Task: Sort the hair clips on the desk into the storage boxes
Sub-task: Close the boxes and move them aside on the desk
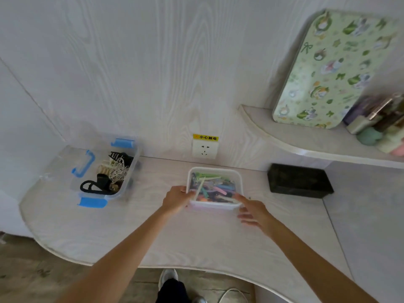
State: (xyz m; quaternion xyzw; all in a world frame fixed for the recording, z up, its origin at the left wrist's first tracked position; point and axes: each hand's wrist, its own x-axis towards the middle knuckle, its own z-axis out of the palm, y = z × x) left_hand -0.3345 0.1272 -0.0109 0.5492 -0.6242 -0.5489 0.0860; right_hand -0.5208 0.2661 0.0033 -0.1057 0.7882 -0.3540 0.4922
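Head view: we note the desk (196,241) bare of loose clips. Our left hand (176,199) grips the white box (238,179) of coloured clips (215,188); right hand (254,212) touches it, fingers straight. One-sided hold risks tipping, spilling.

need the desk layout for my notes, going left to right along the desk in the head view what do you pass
Clear storage box with blue latches → left hand → white box of colourful hair clips → right hand → black box.

Green-patterned tray (332,71) — perhaps floral
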